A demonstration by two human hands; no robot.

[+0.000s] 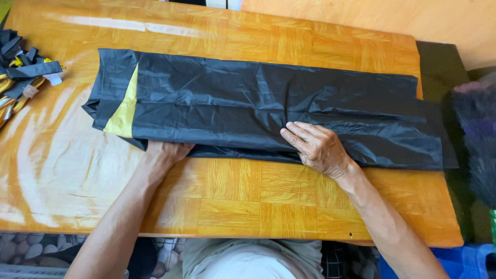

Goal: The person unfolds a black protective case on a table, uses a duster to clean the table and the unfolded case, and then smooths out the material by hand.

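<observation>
A long black fabric sheet (248,98), folded lengthwise, lies across the wooden table (232,201). A yellow stripe (124,111) shows near its left end. My left hand (165,154) is at the near edge of the fabric, its fingers tucked under the fold and hidden. My right hand (316,147) rests flat on top of the fabric's near edge, fingers spread and pointing left.
A heap of black and yellow straps (23,77) lies at the table's far left edge. The fabric's right end hangs over the table's right side, next to a dark fuzzy object (478,139). A blue item (465,261) sits below at the right.
</observation>
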